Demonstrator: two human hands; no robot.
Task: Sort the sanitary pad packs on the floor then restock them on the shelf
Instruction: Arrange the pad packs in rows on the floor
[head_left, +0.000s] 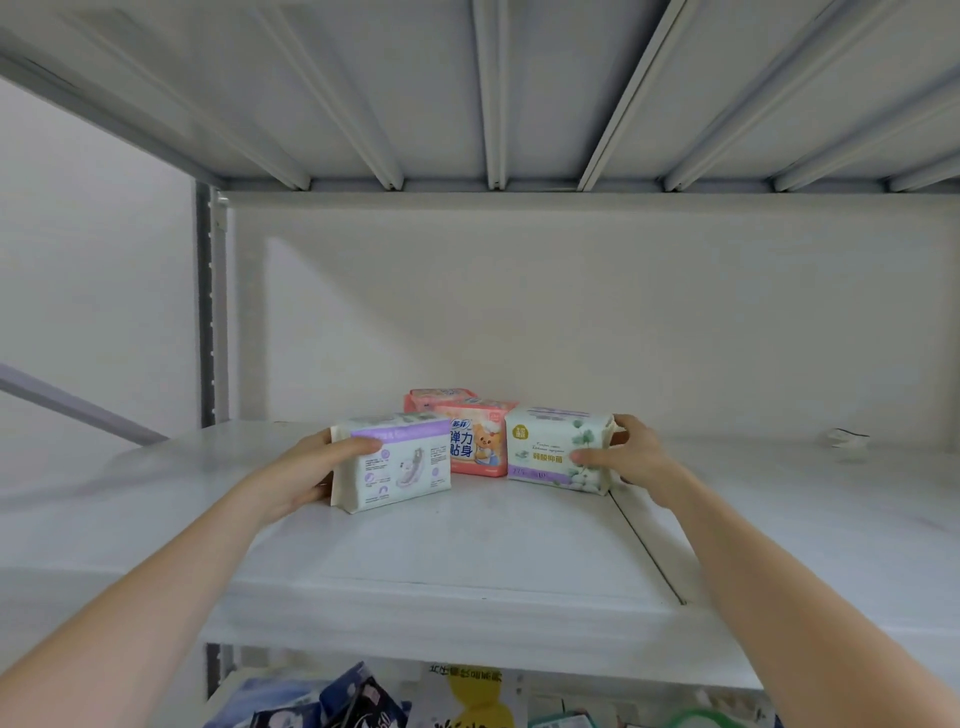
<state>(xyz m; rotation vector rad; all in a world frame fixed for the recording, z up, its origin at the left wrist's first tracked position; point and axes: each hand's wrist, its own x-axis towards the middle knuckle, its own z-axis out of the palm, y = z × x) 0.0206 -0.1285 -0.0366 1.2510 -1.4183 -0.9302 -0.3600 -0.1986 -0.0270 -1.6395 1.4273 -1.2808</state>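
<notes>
- The front pink pack (478, 441) stands upright on the white shelf (467, 545), facing the camera.
- Just left of it stands the purple pack (400, 462), set a little further forward. The left hand (306, 470) grips its left end, thumb across the front face.
- Just right of it stands the green-flowered pack (556, 447). The right hand (631, 457) grips its right end, thumb on the front.
- Directly behind it, a rear pink pack (439, 396) shows only its top.
- Count on this shelf: 4 packs, namely 1 purple, 2 pink and 1 green-flowered; 2 hands, each holding 1 pack.
- Both outer packs lie with their long axes left-right, roughly in line with the front pink pack. Likely next: press both inward to close the row, with the purple pack also needing a push back.
- Below it, under the shelf edge, lie dark blue packs (358, 696); I cannot tell how many.
</notes>
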